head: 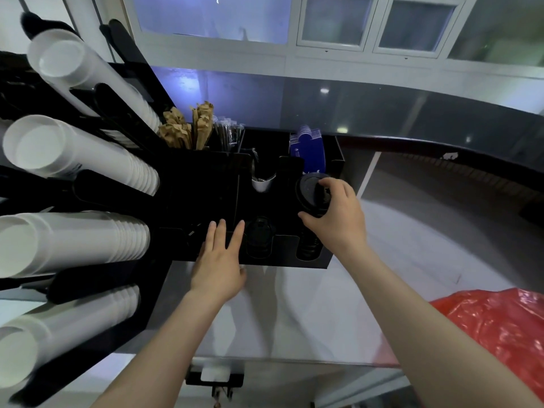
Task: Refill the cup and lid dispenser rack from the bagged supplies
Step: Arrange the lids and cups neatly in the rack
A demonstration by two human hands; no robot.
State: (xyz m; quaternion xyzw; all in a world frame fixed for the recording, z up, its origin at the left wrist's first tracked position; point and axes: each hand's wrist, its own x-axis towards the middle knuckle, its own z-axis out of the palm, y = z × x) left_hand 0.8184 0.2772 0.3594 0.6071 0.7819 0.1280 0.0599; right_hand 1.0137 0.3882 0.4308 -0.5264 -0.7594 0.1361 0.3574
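Note:
The black dispenser rack (pixel 203 189) stands on the counter ahead of me. My right hand (pixel 338 216) grips a stack of black lids (pixel 309 195) over the rack's right front slot, where more black lids (pixel 307 245) sit. The slot beside it holds a few black lids (pixel 259 234). My left hand (pixel 219 260) rests flat with fingers spread on the rack's front edge, holding nothing. Several stacks of white paper cups (pixel 73 160) lie in the tilted tubes on the left.
Brown paper packets (pixel 188 128), wrapped straws (pixel 229 134) and blue sleeves (pixel 309 148) fill the rear compartments. A red plastic bag (pixel 494 328) lies on the white counter (pixel 294 313) at my right. A dark curved ledge (pixel 441 148) runs behind the rack.

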